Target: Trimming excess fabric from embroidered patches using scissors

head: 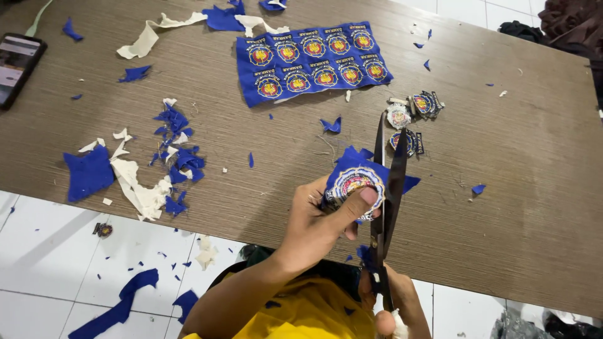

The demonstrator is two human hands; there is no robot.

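My left hand (320, 216) pinches a round embroidered patch (356, 182) still edged with blue cloth, thumb on top. My right hand (392, 301) grips the handles of black scissors (388, 182), low in the view. The blades are parted and point away from me, closing around the patch's right edge. A blue cloth sheet (312, 61) printed with two rows of the same round emblems lies flat further back on the brown table (521, 188). A few cut-out patches (411, 116) sit in a small pile just beyond the scissor tips.
Blue and cream cloth scraps (151, 166) litter the table's left side and the white tiled floor (50, 251) below. A phone (16, 66) rests at the far left edge. Dark cloth (568, 25) lies beyond the table's far right corner.
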